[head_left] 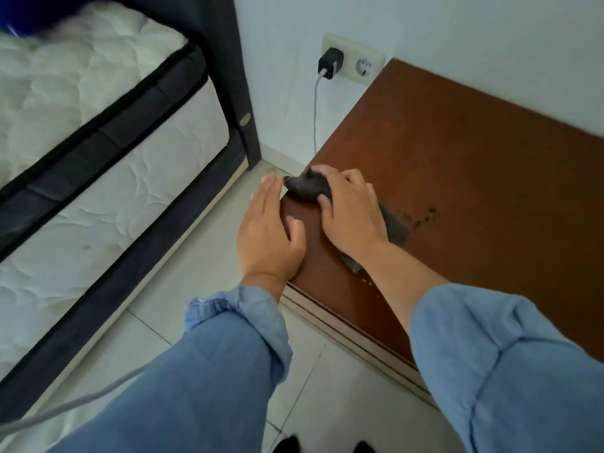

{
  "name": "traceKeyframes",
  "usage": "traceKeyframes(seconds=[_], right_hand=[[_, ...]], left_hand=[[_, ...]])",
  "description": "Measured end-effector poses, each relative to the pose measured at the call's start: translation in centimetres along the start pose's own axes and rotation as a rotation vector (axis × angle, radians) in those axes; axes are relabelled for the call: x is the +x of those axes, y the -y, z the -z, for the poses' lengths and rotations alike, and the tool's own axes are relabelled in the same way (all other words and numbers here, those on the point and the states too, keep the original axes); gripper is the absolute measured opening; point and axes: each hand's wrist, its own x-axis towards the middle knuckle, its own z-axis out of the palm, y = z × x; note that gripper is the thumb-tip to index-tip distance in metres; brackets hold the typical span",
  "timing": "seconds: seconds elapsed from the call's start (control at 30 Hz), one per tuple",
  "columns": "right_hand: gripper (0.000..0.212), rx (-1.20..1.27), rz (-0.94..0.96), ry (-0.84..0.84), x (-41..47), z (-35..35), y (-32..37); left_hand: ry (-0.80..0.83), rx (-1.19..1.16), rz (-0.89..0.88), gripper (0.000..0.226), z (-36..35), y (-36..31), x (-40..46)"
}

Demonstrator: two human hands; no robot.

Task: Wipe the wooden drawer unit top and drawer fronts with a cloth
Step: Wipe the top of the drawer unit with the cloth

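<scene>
The wooden drawer unit [457, 152] has a dark brown top and stands against the white wall at the right. A dark grey cloth [305, 188] lies bunched at the top's near left corner. My right hand [349, 212] grips the cloth with curled fingers and presses it on the wood. My left hand [269, 233] lies flat with straight fingers along the unit's left edge, just beside the cloth. Dark specks [425, 217] mark the top to the right of the cloth. The drawer fronts are hidden below the top's front edge.
A bed with a white quilted mattress [98, 158] and dark frame fills the left. A black charger [330, 62] sits in a wall socket, its white cable [315, 109] hanging down behind the unit's left corner. Pale floor tiles [202, 256] lie between bed and unit.
</scene>
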Motion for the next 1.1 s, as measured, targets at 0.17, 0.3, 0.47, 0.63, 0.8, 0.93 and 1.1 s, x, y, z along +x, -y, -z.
traceKeyframes(seconds=[0.17,0.3,0.47,0.63,0.8,0.93,1.1], right_hand=[[0.032,-0.019,0.027,-0.063,0.1,-0.5,-0.3],[0.03,-0.162,0.019,-0.114,-0.2,-0.8,-0.2],[0.037,-0.32,-0.038,-0.087,-1.0,-0.7,0.4],[0.043,-0.403,-0.038,-0.038,-2.2,-0.7,0.8],[0.04,-0.307,0.012,-0.023,-3.3,-1.3,1.5],[0.037,-0.161,0.112,-0.028,-6.5,-2.0,3.3],[0.041,0.006,0.249,0.006,-11.3,-1.1,6.2]], left_hand=[[0.021,0.145,-0.055,0.066,1.4,3.0,-5.0],[0.125,0.027,0.103,0.088,2.2,4.4,-8.3],[0.121,-0.067,0.161,0.09,2.8,4.2,-7.5],[0.187,-0.145,0.195,0.086,2.9,4.9,-7.5],[0.151,-0.218,0.221,0.068,2.9,5.2,-7.0],[0.122,-0.242,0.244,0.06,2.8,4.9,-6.7],[0.127,-0.224,0.3,0.046,3.1,4.6,-7.0]])
